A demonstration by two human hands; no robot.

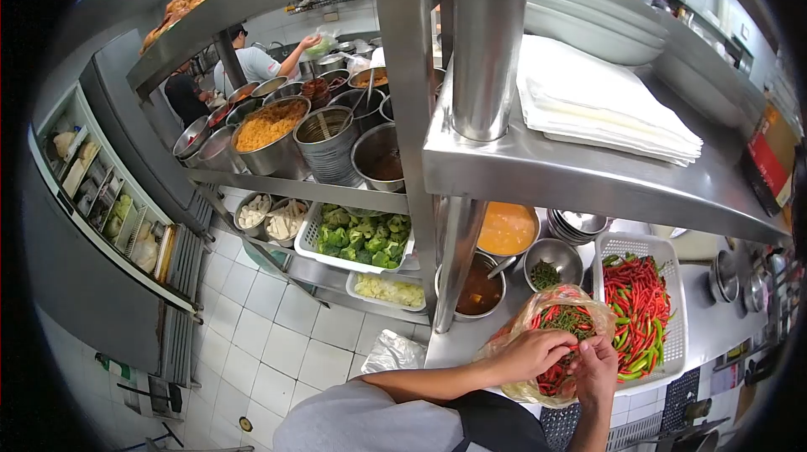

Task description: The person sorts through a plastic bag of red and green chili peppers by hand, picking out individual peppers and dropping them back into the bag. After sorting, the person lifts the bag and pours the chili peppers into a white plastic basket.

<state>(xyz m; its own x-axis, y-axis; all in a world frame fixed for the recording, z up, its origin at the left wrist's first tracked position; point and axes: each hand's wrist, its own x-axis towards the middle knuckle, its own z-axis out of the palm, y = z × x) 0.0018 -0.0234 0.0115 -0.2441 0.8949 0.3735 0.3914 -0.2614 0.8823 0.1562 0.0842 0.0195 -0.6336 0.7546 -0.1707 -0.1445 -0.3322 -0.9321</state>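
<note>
My left hand (538,353) and my right hand (597,365) meet above an open plastic bag (513,322) full of red chilies with green stems. Fingertips of both hands are pinched together around a small red chili (575,347), mostly hidden by the fingers. Just right of the bag stands a white perforated basket (680,317) heaped with red and green chilies (640,305). Behind the bag, a steel bowl (565,255) holds small green stems (545,275).
Pots of orange sauce (508,228) and dark broth (481,288) stand left of the bowl. Overhead, a steel shelf (588,179) carries white cloths (601,103) and plates. Broccoli (361,238) fills a basket on the left rack. A person (252,63) works beyond.
</note>
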